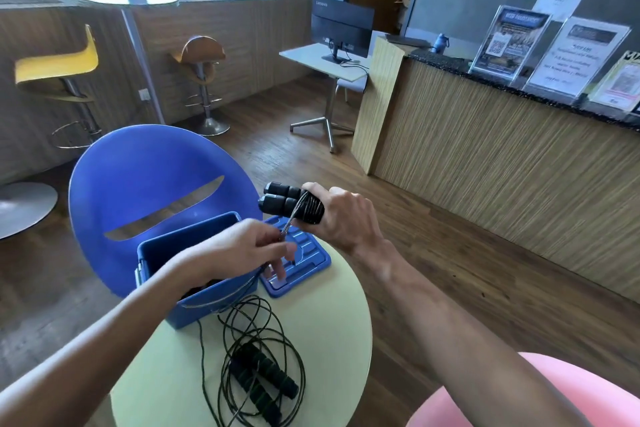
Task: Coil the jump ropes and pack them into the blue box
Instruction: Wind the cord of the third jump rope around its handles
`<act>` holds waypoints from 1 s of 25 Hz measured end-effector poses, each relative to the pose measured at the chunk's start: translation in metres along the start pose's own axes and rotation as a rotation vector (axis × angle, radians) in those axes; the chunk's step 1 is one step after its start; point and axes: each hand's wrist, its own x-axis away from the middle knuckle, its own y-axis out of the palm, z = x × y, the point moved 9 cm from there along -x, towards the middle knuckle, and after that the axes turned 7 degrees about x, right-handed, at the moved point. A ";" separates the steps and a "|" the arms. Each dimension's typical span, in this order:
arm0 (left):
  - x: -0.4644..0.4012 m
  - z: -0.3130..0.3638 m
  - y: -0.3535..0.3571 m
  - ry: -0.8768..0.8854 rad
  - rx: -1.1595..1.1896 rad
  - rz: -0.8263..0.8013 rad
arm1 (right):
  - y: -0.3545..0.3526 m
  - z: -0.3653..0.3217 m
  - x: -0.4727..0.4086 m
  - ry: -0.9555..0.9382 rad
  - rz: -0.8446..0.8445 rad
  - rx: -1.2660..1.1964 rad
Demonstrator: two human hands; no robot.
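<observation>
Gripping black handles (282, 199), cord-wrapped, side by side

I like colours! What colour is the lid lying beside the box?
Blue, like the box. The lid lies flat on the table in the head view.

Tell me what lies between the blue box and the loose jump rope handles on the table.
In the head view, only loops of that rope's thin cord on the pale table separate the blue box from the handles.
</observation>
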 end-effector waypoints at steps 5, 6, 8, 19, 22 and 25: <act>-0.002 -0.033 0.023 -0.111 0.683 -0.177 | -0.003 0.004 -0.003 -0.010 0.018 0.019; -0.005 -0.031 0.022 -0.068 0.731 -0.176 | -0.002 0.005 -0.003 -0.007 0.017 0.022; -0.009 -0.027 0.021 -0.012 0.830 -0.202 | 0.002 0.007 -0.001 0.007 0.016 0.028; -0.016 0.050 0.000 0.315 -0.748 0.562 | 0.031 0.023 -0.006 0.215 -0.084 0.115; -0.015 0.045 0.020 0.330 -0.835 0.582 | 0.014 0.028 -0.016 0.209 -0.062 0.049; -0.026 0.012 0.009 0.209 -0.048 0.384 | 0.002 0.033 -0.012 0.170 -0.002 0.027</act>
